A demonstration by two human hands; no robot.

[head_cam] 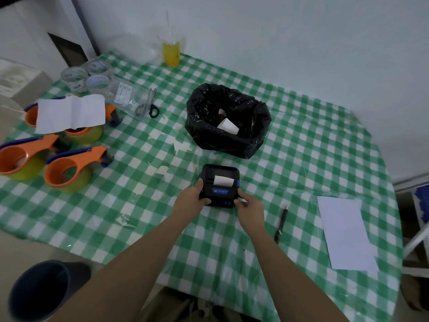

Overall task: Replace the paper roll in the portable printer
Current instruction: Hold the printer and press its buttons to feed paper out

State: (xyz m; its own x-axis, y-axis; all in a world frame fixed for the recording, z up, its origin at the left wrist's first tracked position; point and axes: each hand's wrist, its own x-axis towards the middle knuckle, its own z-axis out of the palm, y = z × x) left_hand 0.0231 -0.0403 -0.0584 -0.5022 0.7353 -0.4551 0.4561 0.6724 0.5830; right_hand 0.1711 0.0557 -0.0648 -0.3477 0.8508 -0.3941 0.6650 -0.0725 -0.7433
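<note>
The fingers of the left hand (193, 196) are curled around the left edge of the portable printer (220, 185), with the thumb on top near its front corner. The right hand (249, 209) closes on the right front corner in the same way, its fingertips pressing the side below the blue latch. Both hands are closed on the printer body, and neither holds anything else. I think this grip from two sides keeps the small black case from sliding on the smooth checked tablecloth (301, 159) while the lid is handled.

The printer lies just below the center of the frame, flat on the cloth, between the two hands. A white strip of paper (223, 180) comes out from its slot, just above the fingertips and not touched by them. Whether this is the old roll or a new one, I cannot tell.

Further up, above the printer, stands a black plastic bag (228, 119) with its mouth open, and a white paper roll (228, 126) lies inside it, well apart from both hands. Probably the bag is near so waste can be dropped in easily. A pen (281, 223) lies just right of the right wrist.
</note>
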